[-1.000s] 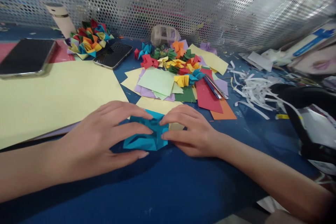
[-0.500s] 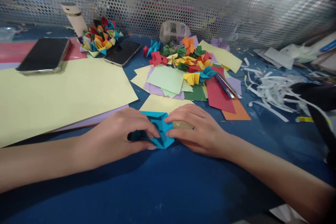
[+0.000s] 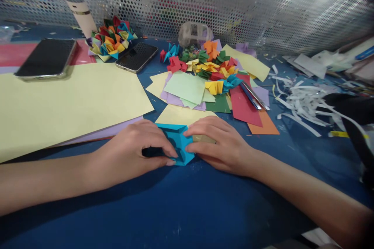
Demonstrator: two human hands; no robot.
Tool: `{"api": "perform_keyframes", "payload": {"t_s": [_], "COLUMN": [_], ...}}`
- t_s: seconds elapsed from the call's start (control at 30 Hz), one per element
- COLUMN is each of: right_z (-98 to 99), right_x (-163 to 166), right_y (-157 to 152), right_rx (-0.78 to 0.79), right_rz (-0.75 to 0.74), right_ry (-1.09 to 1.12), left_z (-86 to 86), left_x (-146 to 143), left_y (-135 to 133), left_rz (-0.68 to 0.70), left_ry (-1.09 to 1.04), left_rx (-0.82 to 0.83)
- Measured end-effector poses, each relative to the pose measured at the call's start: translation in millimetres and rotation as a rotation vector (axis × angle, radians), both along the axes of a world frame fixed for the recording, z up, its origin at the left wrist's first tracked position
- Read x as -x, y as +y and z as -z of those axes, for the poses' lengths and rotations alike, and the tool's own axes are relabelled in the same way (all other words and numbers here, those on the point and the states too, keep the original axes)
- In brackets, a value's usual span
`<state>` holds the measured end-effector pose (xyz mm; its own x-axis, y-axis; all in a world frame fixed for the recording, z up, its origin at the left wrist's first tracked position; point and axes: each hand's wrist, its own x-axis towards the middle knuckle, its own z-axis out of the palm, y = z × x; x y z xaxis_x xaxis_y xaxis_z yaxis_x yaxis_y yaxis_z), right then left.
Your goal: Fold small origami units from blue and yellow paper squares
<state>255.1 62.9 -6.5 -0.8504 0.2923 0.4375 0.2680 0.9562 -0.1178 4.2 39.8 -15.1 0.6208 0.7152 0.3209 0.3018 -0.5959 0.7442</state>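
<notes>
The left hand and the right hand lie low on the blue table, both pressing on a small folded piece of blue paper which sits between them, near the centre of the view and a little toward 6 o'clock. The fingers of the left hand are bent over the left part of this paper and pinch it, with the thumb tip at its lower edge; the fingers of the right hand are stretched almost flat, their tips touch the right edge of the paper and hold it down on the table. The far edge of the blue paper touches a pale yellow square sheet, which lies just at 12 o'clock from it. At 10 o'clock from the hands is a large pale yellow sheet, and a phone rests at its far left corner. A second phone lies at 11 o'clock, just beside a ring of folded coloured paper, and a white tube stands tilted behind this ring. At 12 o'clock, farther back, is a heap of small folded coloured pieces with flat coloured sheets under and around it. A red sheet lies at 1 o'clock with a pen on it. White paper strips are scattered at 2 o'clock. A perforated metal screen closes the far side of the table.
</notes>
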Motion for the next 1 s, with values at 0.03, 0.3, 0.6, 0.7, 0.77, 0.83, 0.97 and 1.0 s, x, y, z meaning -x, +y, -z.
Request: {"api": "perform_keyframes", "payload": {"t_s": [0.03,0.3,0.6,0.7,0.77,0.83,0.97,1.0], "right_z": [-0.1,0.2,-0.1,0.2,0.6,0.7,-1.4,-2.3], "right_x": [0.0,0.1,0.3,0.4,0.4,0.5,1.5,1.8], "right_y": [0.0,0.6,0.9,1.0,1.1,1.1,-0.7,-1.6], "right_rx": [0.001,-0.001,-0.006,0.005,0.01,0.012,-0.002,-0.009], "right_rz": [0.001,0.006,0.009,0.004,0.001,0.001,0.011,0.013], "right_ry": [-0.003,-0.012,-0.02,-0.013,-0.002,0.001,0.001,0.004], "left_z": [0.2,0.3,1.3,0.3,-0.3,-0.5,0.7,1.0], "left_x": [0.0,-1.4,-1.1,-0.9,-0.9,-0.9,-0.1,0.1], "left_y": [-0.1,0.2,0.3,1.2,1.5,1.6,1.4,1.2], "left_rz": [-0.001,-0.019,-0.003,0.015,0.024,0.028,0.045,0.053], "left_ry": [-0.004,-0.01,-0.041,-0.038,-0.039,-0.036,-0.006,0.003], "left_rx": [0.0,0.004,0.044,0.057,0.059,0.053,0.018,0.002]}}
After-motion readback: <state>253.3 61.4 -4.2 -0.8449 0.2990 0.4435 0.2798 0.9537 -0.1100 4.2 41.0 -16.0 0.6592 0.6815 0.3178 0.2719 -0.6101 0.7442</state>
